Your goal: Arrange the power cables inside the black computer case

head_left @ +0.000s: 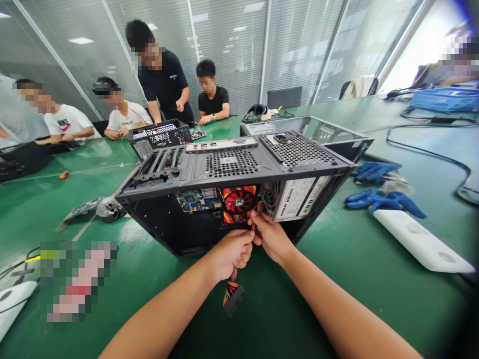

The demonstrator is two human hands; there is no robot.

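Observation:
A black computer case (168, 187) lies in front of me, its open side toward me. Inside show a motherboard (194, 200), a red and orange cooling fan (239, 202) and a power supply (301, 198) with a white label. My left hand (234, 252) is closed round a bundle of coloured power cables, whose black connector (235, 300) hangs below the fist. Close beside it, my right hand (269, 234) pinches the same cables (259, 208) higher up, just in front of the fan. The fingers of both hands hide part of the cables.
Blue work gloves (385, 199) and a white oblong device (422, 239) lie to the right. A metal side panel (337, 132) stands behind the case. A black cable (430, 149) runs along the right. Several people sit or stand across the green table (149, 299), near another case (160, 134).

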